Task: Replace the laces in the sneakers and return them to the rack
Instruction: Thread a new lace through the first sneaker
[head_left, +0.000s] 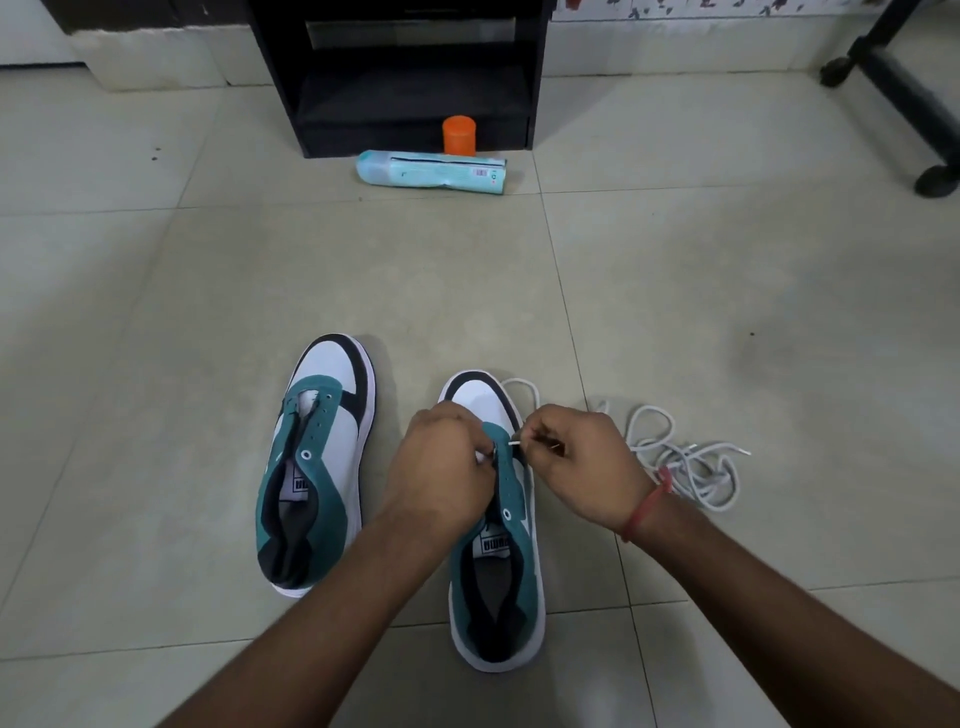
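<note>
Lacing barely begun: your right hand (582, 462) pinches a lace tip (515, 442) at the right sneaker (511, 561), your left hand (441, 462) gripping its eyelet flap. Left sneaker (317, 457), at nine o'clock, sits unlaced; spare lace (685, 462) at three; rack (400, 73) at twelve.

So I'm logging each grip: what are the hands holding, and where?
The right hand pinches the white lace near its tip; the left hand grips the right sneaker at its eyelets.
</note>
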